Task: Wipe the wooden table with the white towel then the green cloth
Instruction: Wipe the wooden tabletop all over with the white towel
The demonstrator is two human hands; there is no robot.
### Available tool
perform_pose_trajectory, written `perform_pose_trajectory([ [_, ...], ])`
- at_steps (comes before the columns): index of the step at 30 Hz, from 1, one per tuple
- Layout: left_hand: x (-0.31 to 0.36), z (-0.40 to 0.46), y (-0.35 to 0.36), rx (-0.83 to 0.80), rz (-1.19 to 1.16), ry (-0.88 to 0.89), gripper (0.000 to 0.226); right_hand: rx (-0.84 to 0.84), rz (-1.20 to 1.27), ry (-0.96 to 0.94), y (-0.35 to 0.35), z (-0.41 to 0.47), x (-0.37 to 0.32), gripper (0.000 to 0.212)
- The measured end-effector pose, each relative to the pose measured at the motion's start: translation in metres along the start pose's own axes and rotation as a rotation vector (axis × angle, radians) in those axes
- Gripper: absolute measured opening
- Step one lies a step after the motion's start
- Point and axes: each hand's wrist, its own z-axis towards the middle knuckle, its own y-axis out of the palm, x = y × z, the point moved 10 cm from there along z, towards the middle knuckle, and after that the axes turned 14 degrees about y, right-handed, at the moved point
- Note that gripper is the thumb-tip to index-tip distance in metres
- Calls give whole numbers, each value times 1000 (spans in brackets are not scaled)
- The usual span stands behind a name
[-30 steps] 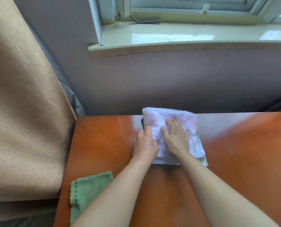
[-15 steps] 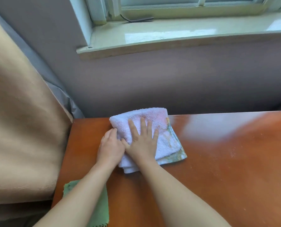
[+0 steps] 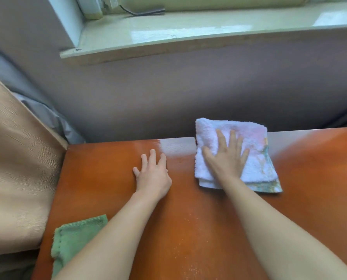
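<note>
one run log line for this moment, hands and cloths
phase: towel wipe | right hand: flat on white towel | left hand: flat on wooden table | green cloth: untouched, near left corner

Folded white towel far, green cloth near-left

Things around the table, near the window

A pale stone window sill runs across the top, from 11 to 1 o'clock, with a white window frame at its left end and a dark cable lying at the back of it. Under the sill is a grey-mauve wall. At 9 o'clock hangs a beige ribbed curtain, and a grey fabric shows behind its upper edge.
</note>
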Motion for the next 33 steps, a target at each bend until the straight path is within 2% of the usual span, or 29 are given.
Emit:
perform_pose_trajectory([
  [3,4,-1,4,-30,36,9,55,-32,-54,-81,16,-26,-30,88],
  [6,3,0,5,-22,71,-4,54,-18,8,-243,27,-54,-61,78],
  [10,21,16,-8,171,1,33,41,-1,41,-338,28,-46,-59,66],
  [13,54,30,-11,280,-108,75,31,-22,87,-316,20,-27,-40,65],
  [17,119,40,0,208,-103,241,40,9,54,-237,-9,20,15,66],
  [21,158,43,3,170,-83,238,45,88,36,13,-56,91,114,66],
  [24,169,41,9,159,-98,216,47,78,32,90,-62,102,138,66],
  [28,152,36,-1,248,-88,168,45,65,31,47,-53,82,113,65],
  [33,127,43,-10,275,-96,93,34,-14,30,-236,-18,17,26,69],
])
